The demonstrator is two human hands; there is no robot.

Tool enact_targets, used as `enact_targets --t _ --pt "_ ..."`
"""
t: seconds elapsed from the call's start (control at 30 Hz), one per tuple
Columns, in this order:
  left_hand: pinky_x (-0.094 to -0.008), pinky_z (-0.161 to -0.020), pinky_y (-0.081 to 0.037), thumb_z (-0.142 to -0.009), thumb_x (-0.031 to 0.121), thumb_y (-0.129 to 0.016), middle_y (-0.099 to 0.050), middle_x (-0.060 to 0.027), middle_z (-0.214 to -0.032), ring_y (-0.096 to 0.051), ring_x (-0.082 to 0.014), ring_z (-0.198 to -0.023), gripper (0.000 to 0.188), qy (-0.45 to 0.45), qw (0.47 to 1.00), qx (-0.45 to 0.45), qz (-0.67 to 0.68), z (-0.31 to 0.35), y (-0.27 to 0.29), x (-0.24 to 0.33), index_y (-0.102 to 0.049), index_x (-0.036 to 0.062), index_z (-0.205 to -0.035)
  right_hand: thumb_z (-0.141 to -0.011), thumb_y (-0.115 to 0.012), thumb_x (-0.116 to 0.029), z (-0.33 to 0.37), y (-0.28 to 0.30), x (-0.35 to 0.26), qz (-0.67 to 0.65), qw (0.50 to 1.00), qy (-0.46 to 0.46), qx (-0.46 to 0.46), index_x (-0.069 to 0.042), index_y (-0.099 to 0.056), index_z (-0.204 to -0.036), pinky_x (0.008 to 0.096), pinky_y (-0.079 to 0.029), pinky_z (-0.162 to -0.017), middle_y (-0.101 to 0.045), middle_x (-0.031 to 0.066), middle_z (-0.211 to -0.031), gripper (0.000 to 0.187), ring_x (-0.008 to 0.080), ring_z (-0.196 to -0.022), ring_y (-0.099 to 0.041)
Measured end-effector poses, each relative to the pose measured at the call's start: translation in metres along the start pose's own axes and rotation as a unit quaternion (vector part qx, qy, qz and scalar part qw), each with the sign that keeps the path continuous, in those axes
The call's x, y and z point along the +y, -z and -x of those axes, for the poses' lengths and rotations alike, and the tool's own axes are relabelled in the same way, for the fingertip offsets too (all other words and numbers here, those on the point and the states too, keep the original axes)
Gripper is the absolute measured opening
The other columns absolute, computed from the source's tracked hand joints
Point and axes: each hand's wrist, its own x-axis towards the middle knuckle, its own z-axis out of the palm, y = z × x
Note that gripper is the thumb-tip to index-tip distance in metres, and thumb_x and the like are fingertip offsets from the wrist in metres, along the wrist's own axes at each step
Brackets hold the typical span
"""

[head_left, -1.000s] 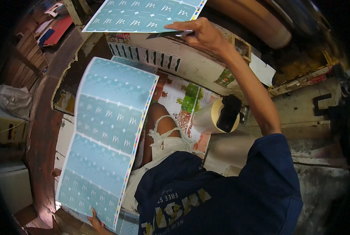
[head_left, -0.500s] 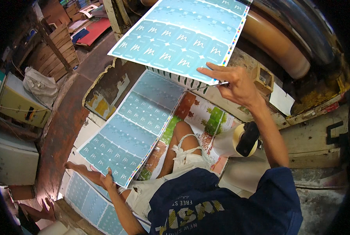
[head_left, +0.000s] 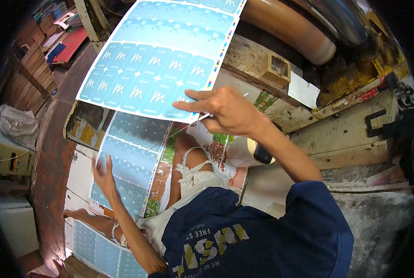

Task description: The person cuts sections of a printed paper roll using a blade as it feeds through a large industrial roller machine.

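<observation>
A large blue printed sheet (head_left: 158, 39) with rows of card-like panels hangs down from the top of the view. My right hand (head_left: 232, 111) pinches its lower right corner, index and middle fingers stretched over the printed face. A thin, pale, rod-like tool (head_left: 204, 116) also runs through that hand and slants down to the left; its exact kind I cannot make out. Below lies a second blue printed sheet (head_left: 126, 173) across my lap. My left hand (head_left: 106, 178) is at this sheet's left edge, thumb and fingers apart, slightly blurred.
Large rollers (head_left: 295, 32) fill the upper right. Before them are a small wooden box (head_left: 275, 68) and a white paper (head_left: 304, 89). A wide film roll (head_left: 241, 152) stands beyond my right knee. More printed sheets (head_left: 95, 245) lie at lower left, a plastic bag (head_left: 19, 124) farther left.
My left hand has let go of the lower sheet's near edge and moved up along its left side. The view has shifted, so the upper sheet and right hand appear farther left and lower.
</observation>
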Motion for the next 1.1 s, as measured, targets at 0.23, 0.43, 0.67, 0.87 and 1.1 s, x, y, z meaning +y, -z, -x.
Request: enact_targets --t 0.23,0.43,0.67,0.87,1.1 --pt "-0.0404 -0.099 -0.047 -0.096 0.017 -0.056 -0.054 -0.0193 -0.124 -0.056 -0.0268 -0.115 0.05 0.111 0.811 -0.23 0.526 0.004 -0.099 0.147 -0.037 -0.0063 -0.135 -0.07 -0.061 0.001 0.052 -0.031 0.005 -0.179 0.975 -0.06 0.121 -0.012 -0.069 -0.111 0.0326 -0.054 -0.071 -0.065 0.0188 -0.105 0.043 0.0263 -0.079 -0.069" --pt "-0.033 -0.079 -0.059 -0.09 0.004 -0.062 -0.055 -0.0166 -0.121 -0.061 -0.0213 -0.103 0.047 0.061 0.915 -0.158 0.365 0.031 -0.08 0.107 -0.042 -0.0069 -0.131 -0.071 -0.083 -0.033 0.242 -0.049 0.073 -0.033 0.786 -0.588 0.189 -0.005 -0.056 -0.058 0.0256 -0.042 -0.05 -0.054 -0.0016 -0.054 0.042 0.0078 -0.05 -0.049" --pt "-0.0181 -0.052 -0.053 -0.09 0.006 -0.063 -0.061 -0.0089 -0.106 -0.061 -0.0075 -0.078 0.041 0.027 0.944 -0.112 0.31 0.049 -0.042 0.1 -0.047 -0.0046 -0.126 -0.056 -0.094 -0.025 0.319 -0.109 0.071 -0.226 0.725 -0.631 0.161 -0.005 -0.057 -0.078 0.025 -0.049 -0.059 -0.06 0.0001 -0.066 0.047 0.0081 -0.06 -0.056" --pt "-0.0146 -0.042 -0.04 -0.091 0.009 -0.064 -0.061 -0.0044 -0.097 -0.053 -0.0016 -0.064 0.038 0.046 0.957 -0.089 0.272 0.066 -0.015 0.083 -0.049 -0.0028 -0.123 -0.061 -0.091 -0.015 0.318 -0.102 0.078 -0.242 0.711 -0.635 0.181 -0.007 -0.053 -0.067 0.0243 -0.047 -0.052 -0.06 0.0003 -0.061 0.04 0.0055 -0.057 -0.055" --pt "-0.0171 -0.048 -0.048 -0.091 0.009 -0.064 -0.062 -0.0046 -0.097 -0.056 -0.0038 -0.067 0.038 0.062 0.958 -0.076 0.271 0.088 0.006 0.073 -0.048 -0.0016 -0.124 -0.071 -0.085 -0.034 0.326 -0.096 0.092 -0.261 0.672 -0.668 0.185 -0.001 -0.068 -0.086 0.0267 -0.049 -0.066 -0.067 0.0054 -0.079 0.04 0.0139 -0.07 -0.063"
